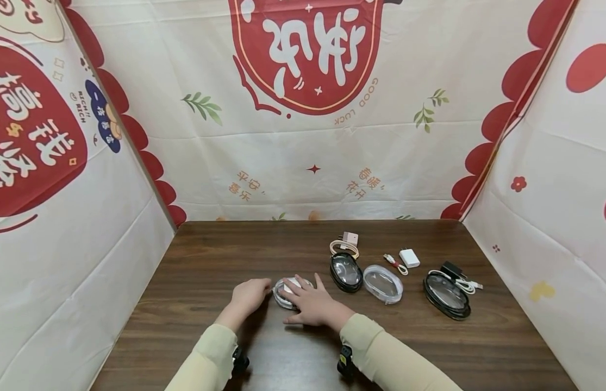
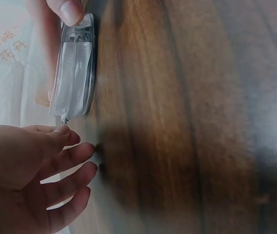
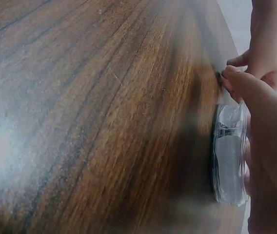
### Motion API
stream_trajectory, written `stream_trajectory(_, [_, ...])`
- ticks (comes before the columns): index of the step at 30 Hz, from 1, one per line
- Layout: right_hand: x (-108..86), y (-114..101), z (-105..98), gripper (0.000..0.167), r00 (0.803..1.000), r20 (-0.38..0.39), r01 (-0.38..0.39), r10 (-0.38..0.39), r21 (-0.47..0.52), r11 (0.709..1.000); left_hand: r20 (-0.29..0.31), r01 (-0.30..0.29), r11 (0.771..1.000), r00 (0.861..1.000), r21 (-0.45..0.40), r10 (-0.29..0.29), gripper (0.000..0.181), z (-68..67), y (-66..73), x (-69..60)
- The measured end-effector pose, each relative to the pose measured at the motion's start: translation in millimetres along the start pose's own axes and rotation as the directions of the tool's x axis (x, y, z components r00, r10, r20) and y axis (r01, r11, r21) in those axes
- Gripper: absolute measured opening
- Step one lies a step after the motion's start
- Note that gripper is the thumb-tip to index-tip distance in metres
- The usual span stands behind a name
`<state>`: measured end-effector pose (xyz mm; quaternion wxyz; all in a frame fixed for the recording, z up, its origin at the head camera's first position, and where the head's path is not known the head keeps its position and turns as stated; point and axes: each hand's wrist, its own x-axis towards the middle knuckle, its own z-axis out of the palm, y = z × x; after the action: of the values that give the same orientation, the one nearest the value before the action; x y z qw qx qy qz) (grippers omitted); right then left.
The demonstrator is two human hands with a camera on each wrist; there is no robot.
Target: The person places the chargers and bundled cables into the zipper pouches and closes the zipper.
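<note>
A clear zip case (image 1: pixel 279 296) with a white thing inside lies on the wooden table. My left hand (image 1: pixel 250 295) is at the case's left end, and in the left wrist view its thumb and index finger pinch the small metal zipper pull (image 2: pixel 65 120). The other fingers of that hand (image 2: pixel 55 180) are loosely bent. My right hand (image 1: pixel 310 303) rests on top of the case with its fingers spread. The right wrist view shows the clear case (image 3: pixel 230 156) from the side, partly covered by that hand.
Right of my hands lie a black-rimmed clear case (image 1: pixel 346 271), a clear-rimmed case (image 1: pixel 383 284) and another black-rimmed case (image 1: pixel 447 293). Behind them are a pink charger (image 1: pixel 350 238) with a cream cable (image 1: pixel 344 247), a white charger (image 1: pixel 409 258), a short cable (image 1: pixel 395 264) and a black charger (image 1: pixel 451 269).
</note>
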<state>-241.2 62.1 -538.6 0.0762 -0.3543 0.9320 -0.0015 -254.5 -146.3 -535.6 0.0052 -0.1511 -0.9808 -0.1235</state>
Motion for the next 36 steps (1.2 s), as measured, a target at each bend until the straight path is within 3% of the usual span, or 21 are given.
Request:
stream_trajectory(10, [1.5,1.4,-1.2,0.076,1.000,0.007,-0.010,0.010,0.011,1.000,-0.013,-0.056,0.998,0.998,-0.042,0.055,0.024,-1.9,8.4,-16.6])
stream_trajectory(22, [1.4,-0.7,-0.3,0.075,1.000,-0.011,-0.003,0.003,0.006,1.000,-0.009,-0.035,0.997,0.999,-0.064,0.034,0.016,1.4,17.9,-26.2])
stream_trajectory(28, [0.6,-0.6,-3.6,0.073,0.999,-0.041,-0.006,0.008,0.033,0.999,-0.019,0.045,0.997,0.999,-0.055,-0.046,0.012,2.1,20.7,-27.4])
stream_trajectory(36, [0.3,-3.5,-9.0,0.070,0.997,-0.080,-0.012,0.018,0.072,0.997,-0.004,0.169,0.982,0.985,-0.085,-0.170,0.011,0.6,12.5,-20.1])
